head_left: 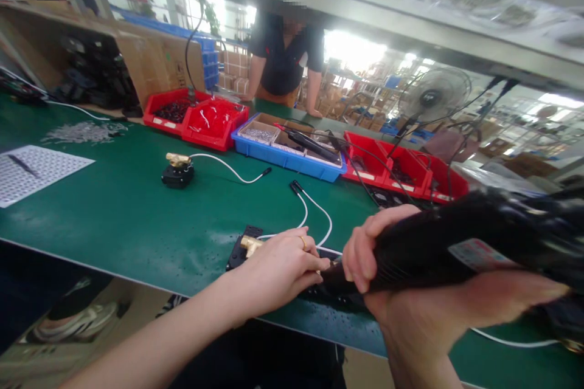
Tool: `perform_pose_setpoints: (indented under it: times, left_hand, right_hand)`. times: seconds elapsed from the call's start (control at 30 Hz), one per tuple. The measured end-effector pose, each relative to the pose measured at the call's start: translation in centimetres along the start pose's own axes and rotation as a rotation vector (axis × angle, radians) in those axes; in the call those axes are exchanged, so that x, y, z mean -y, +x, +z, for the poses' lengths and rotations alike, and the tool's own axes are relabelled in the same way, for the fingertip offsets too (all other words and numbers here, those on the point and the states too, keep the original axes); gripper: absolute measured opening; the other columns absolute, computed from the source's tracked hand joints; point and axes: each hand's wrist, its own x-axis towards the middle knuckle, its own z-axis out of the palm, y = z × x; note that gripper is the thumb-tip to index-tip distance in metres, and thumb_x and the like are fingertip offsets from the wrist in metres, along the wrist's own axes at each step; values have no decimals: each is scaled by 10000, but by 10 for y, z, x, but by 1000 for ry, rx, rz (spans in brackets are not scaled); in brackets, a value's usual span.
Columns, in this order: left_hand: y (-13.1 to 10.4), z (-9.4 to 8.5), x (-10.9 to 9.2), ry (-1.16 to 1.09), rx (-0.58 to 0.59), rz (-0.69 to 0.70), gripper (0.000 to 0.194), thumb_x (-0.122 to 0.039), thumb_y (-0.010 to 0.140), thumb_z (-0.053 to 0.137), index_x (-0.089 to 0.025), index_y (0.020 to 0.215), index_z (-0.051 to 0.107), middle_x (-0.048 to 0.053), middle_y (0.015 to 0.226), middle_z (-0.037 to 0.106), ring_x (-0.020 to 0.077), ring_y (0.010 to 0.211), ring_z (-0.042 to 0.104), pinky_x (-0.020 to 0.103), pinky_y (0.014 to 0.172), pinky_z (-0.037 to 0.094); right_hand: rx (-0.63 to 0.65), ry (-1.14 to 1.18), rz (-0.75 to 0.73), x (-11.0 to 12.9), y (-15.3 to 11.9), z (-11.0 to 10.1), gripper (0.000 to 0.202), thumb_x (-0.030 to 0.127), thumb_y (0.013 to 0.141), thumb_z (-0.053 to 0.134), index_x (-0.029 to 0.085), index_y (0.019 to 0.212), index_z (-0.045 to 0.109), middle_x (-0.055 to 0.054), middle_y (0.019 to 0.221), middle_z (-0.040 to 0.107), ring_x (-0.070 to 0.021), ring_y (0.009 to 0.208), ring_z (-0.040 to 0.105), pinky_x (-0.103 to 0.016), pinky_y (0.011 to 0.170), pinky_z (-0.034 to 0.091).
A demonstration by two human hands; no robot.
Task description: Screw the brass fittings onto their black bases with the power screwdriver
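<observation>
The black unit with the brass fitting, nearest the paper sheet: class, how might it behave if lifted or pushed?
The brass fitting looks like metal, so the black unit may feel top-heavy when lifted. Its squat, boxy shape suggests it would likely slide, not roll. The thin white cable curves loosely, so it would probably trail floppily.

Green tabletop (137,213), dark specks (201,266) near front edge. Far left: cardboard box (159,61); before it, heap of pale bits (84,132). Left: white patterned sheet (55,167), flat. Left of middle: black unit (177,177), brass fitting (177,160) on top, white cable (227,165) trailing right. Along back, in row: red bins (205,138), blue tray (287,161), further bins (420,186). Near front edge: second unit (235,253), partly hidden; beside it, two cables (306,211), black plugs (294,187) toward tray.
</observation>
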Motion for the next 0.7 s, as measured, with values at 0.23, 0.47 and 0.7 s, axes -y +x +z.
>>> perform_pose_setpoints:
  times: [0.23, 0.47, 0.7]
  left_hand:
    - [-10, -9, 3, 97, -69, -46, 147, -215, 924, 622, -216, 1011, 741, 27, 903, 732, 181, 923, 666, 473, 1144, 347]
    - [-12, -7, 9, 103, -76, -10, 151, -120, 889, 621, -216, 826, 720, 9, 873, 738, 177, 897, 669, 425, 1084, 387]
    - [-5, -7, 11, 87, -83, -25, 186, -102, 886, 593, -185, 757, 697, 40, 851, 727, 201, 885, 674, 316, 876, 487]
  right_hand:
    - [111, 34, -19, 14, 2, 2, 668, 821, 768, 585, 165, 823, 702, 9, 499, 562, -149, 379, 519, -246, 377, 400]
    - [22, 60, 23, -5, 8, 33, 671, 839, 630, 696, 171, 657, 639, 19, 403, 523, -143, 277, 445, -227, 298, 327]
    - [29, 5, 29, -13, 8, 36, 705, 866, 608, 683, 163, 648, 642, -5, 406, 545, -153, 262, 446, -241, 302, 324]
